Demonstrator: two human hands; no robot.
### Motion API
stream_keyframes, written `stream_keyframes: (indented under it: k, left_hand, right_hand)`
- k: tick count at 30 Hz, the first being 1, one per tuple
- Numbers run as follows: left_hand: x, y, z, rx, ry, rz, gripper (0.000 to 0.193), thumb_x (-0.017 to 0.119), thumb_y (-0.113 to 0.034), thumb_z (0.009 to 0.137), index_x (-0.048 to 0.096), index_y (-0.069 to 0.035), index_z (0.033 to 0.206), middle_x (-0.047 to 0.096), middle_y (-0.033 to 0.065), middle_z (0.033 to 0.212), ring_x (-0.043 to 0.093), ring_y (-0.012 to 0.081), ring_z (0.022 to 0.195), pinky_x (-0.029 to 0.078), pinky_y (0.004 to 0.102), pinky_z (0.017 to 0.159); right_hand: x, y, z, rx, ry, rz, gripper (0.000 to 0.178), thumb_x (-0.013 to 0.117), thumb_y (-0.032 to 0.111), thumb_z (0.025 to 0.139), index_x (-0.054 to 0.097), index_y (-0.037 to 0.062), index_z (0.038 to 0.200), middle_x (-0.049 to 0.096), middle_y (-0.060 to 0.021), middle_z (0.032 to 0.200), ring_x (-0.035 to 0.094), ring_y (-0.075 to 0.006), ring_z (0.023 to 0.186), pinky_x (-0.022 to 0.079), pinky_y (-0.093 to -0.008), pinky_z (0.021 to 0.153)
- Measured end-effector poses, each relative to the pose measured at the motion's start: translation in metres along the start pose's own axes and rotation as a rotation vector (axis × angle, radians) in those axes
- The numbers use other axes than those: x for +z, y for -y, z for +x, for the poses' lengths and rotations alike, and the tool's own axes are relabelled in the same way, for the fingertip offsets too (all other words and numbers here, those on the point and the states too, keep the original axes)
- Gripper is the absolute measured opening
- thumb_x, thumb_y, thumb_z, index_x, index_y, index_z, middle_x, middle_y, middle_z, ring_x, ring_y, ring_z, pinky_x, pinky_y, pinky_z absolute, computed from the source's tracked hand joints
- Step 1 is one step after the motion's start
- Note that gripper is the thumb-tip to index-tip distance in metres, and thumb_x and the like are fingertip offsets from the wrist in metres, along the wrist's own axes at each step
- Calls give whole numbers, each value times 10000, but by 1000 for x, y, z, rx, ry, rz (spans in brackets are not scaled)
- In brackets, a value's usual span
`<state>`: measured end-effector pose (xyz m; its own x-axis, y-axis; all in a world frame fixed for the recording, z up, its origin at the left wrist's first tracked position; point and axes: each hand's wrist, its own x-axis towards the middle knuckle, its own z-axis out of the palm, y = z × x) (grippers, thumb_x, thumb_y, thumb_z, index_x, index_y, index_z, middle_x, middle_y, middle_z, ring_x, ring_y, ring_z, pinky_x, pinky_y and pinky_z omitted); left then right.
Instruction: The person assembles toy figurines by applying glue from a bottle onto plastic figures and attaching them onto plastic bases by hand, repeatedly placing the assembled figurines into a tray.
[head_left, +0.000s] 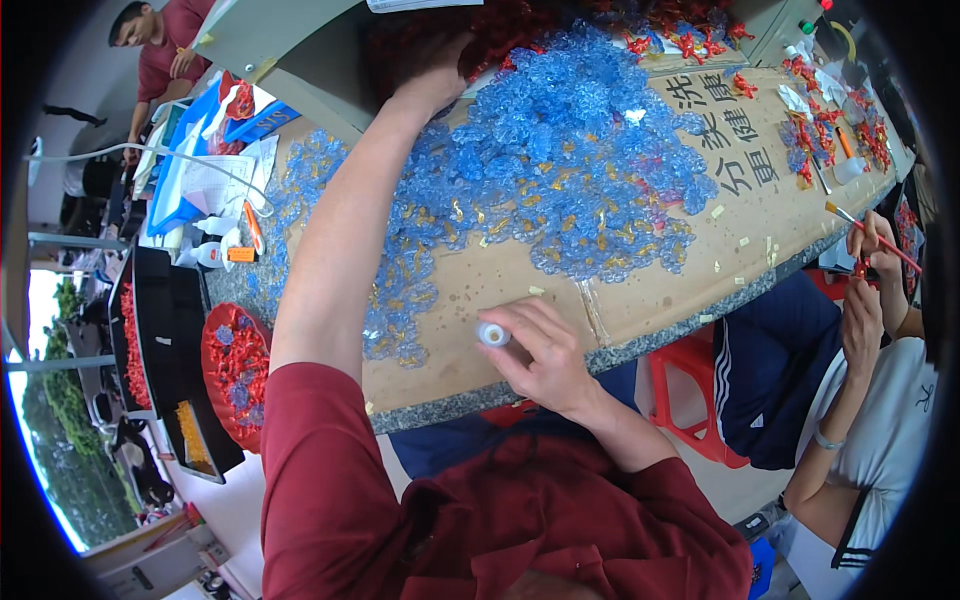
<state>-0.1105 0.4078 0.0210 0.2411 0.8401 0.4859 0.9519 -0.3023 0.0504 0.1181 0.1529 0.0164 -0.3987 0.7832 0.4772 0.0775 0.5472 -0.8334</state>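
My left arm stretches across the worktable, and my left hand [435, 78] reaches into the shaded opening of a grey metal cabinet [300, 75], among dark red pieces [400, 45]. Its fingers are in shadow, so their grip cannot be made out. Near the front edge, my right hand [545, 350] closes round a small whitish bottle [493, 334], seen end-on with a round opening. Beyond it spreads a big heap of translucent blue plastic pieces [560, 130], several with gold-coloured parts, over the cardboard sheet [480, 290].
At left lie white squeeze bottles [210, 255], papers [220, 180] and a blue tray [180, 165]. A round red tray [230, 410] of pieces stands by the black bins [165, 350]. At right, a co-worker's hands [865, 300] hold a brush [880, 240] near a red stool [690, 400].
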Motion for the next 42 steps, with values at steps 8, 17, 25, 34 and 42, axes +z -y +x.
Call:
stream_keyframes:
  k: [8, 17, 25, 34, 42]
  left_hand:
    - [-17, 2, 1, 6, 88, -12, 306, 510, -149, 780, 583, -75, 1068, 568, 164, 966, 540, 323, 917, 437, 381, 802]
    - [-83, -43, -28, -112, -89, -138, 279, 530, -179, 793, 617, -65, 1032, 595, 152, 883, 570, 294, 777, 446, 344, 733]
    - [-158, -141, -139, -418, -55, -560, 247, 571, -86, 805, 626, -62, 1045, 620, 84, 882, 569, 115, 721, 446, 231, 640]
    - [-156, -201, -242, -710, -96, -1359, 291, 547, -72, 838, 566, -42, 1127, 612, 58, 913, 588, 133, 785, 465, 255, 674]
    - [-143, -238, -270, -1130, -349, -2175, 241, 523, -141, 884, 505, -21, 1093, 557, 30, 899, 502, 66, 744, 387, 198, 570]
  right_hand:
    - [2, -1, 0, 8, 44, 15, 279, 656, 49, 679, 588, 32, 949, 605, -89, 844, 562, -229, 751, 459, -312, 650]
    - [-1, 7, -2, 51, -69, 46, 214, 665, 24, 679, 601, 4, 882, 611, -107, 854, 596, -215, 764, 470, -293, 664]
    - [-4, 3, -7, 350, -234, 507, 201, 543, 102, 831, 501, 9, 1004, 539, -23, 834, 528, -96, 739, 427, -229, 648]
    - [-11, 22, 6, 664, -67, 936, 221, 647, 100, 779, 511, 41, 943, 558, -4, 724, 516, -57, 576, 367, -175, 487]
    - [27, 42, -24, 601, -302, 773, 210, 655, 72, 773, 502, 29, 910, 563, -19, 755, 525, -49, 600, 422, -176, 493]
